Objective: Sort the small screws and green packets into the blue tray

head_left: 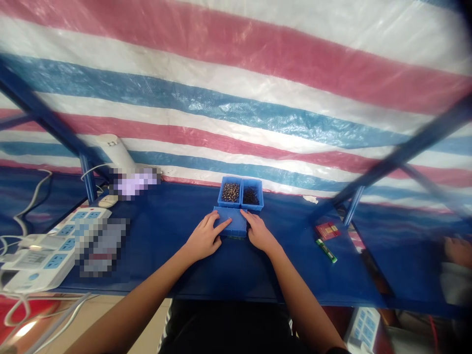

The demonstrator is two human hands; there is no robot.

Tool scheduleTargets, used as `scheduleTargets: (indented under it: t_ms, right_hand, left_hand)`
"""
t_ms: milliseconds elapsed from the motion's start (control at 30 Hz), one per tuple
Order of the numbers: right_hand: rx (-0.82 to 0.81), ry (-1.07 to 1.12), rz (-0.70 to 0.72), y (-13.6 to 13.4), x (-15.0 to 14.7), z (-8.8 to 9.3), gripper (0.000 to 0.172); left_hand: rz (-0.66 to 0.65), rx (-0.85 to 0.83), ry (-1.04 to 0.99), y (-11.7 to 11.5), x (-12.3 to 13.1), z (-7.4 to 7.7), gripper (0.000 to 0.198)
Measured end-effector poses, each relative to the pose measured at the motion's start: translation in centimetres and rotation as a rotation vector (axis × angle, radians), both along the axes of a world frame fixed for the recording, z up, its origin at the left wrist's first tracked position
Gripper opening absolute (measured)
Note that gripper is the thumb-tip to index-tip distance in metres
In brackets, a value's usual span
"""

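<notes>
A small blue block [232, 220] lies on the blue-covered table [173, 221], just in front of two small blue bins. My left hand [203, 239] rests at its left side, with the index finger stretched across its top. At its right edge my right hand [259, 232] has fingers curled against it. The left bin [230, 192] holds brownish small parts and the right bin [251, 195] holds darker ones.
White power strips [51, 246] with cables lie at the left, behind them a white lamp base [114, 150]. A red packet [327, 230] and a green marker [326, 250] lie at the right. Blue frame bars [401, 152] slant on both sides. A striped tarp [236, 88] hangs behind.
</notes>
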State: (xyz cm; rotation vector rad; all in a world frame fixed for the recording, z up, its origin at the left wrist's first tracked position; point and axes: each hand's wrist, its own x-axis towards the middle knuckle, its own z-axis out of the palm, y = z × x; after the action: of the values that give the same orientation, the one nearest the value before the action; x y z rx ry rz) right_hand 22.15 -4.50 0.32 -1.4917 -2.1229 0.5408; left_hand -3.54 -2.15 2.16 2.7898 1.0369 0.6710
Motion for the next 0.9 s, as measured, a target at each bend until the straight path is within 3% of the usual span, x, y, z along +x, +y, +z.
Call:
scheduleTargets:
  t_ms: [167,400,533,733,900]
  right_hand:
    - [-0.064,0.053,0.004,-0.5,0.1,0.1,0.080]
    - [-0.227,0.190,0.084,-1.1,0.6,1.5,0.097]
    - [-0.185,0.306,-0.024,-1.0,-0.2,1.9,0.106]
    - [-0.098,0.446,-0.080,-1.0,-1.5,1.7,0.097]
    - [-0.056,0.482,-0.107,-1.6,-1.5,3.5,0.097]
  left_hand:
    - [0.024,0.018,-0.012,-0.7,-0.2,-0.6,0.061]
    - [0.048,-0.001,-0.035,-1.0,0.1,-0.3,0.056]
    - [0.057,-0.002,-0.055,-1.2,0.2,-0.5,0.055]
    - [0.090,0.069,-0.112,-1.6,0.3,-1.4,0.046]
    - [0.061,0.174,-0.155,-1.7,0.1,-0.7,0.051]
